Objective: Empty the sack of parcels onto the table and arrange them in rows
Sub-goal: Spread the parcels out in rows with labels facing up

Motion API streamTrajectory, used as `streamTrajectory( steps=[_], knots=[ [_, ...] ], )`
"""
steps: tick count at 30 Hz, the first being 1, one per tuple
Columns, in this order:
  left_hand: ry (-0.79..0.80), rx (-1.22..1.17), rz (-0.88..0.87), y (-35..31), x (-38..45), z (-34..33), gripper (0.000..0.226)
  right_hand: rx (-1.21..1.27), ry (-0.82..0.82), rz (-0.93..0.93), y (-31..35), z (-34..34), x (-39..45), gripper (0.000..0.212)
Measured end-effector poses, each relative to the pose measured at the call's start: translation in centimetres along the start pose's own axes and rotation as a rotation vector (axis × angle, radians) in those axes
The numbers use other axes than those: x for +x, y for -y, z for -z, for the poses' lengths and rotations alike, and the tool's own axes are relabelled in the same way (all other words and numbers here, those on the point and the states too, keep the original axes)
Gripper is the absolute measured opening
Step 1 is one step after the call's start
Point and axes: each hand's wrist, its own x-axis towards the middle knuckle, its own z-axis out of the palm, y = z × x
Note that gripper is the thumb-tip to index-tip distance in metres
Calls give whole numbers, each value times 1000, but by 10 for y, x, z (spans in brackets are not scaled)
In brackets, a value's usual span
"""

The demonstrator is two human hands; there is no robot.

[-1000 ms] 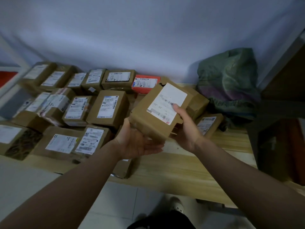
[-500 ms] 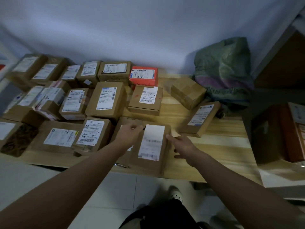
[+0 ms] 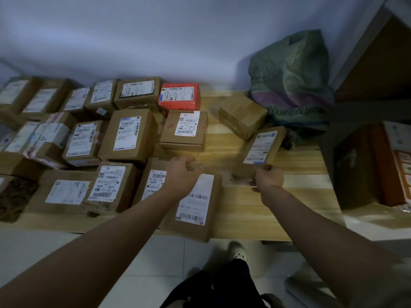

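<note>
The right hand [image 3: 266,179] grips the near end of a flat labelled parcel [image 3: 260,150], right of centre, while the left hand [image 3: 181,172] hangs loosely curled, holding nothing, above the front-row box [image 3: 195,205]. On the wooden table [image 3: 255,210], boxes fill the left in rows; the green sack [image 3: 291,78] slumps upper right, a plain box [image 3: 242,115] beside it.

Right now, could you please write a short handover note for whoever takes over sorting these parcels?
Left hand: loosely curled, holding nothing, above the front row.
Right hand: grips the near end of a flat labelled parcel, which is tilted up off the table.
Done: three rows of parcels fill the table's left side; the red parcel ends the back row.
Left: place the held parcel and the unlabelled box beside the green sack. Whether the sack is empty cannot be seen.
</note>
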Motion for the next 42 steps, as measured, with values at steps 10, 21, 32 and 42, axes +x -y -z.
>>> streamTrajectory(
  steps=[10, 21, 32, 42],
  knots=[
    [187, -565, 147, -37, 6, 8, 75, 466, 39, 169, 28, 32, -48, 21],
    [285, -519, 33, -39, -4, 19, 48, 216, 90, 82, 14, 39, -80, 14],
    [157, -298, -33, 1, -5, 40, 37, -501, -47, -8, -50, 28, -60, 66],
    [75, -414, 80, -7, 49, 54, 28, -672, -22, 544, 56, -49, -12, 92]
  ],
)
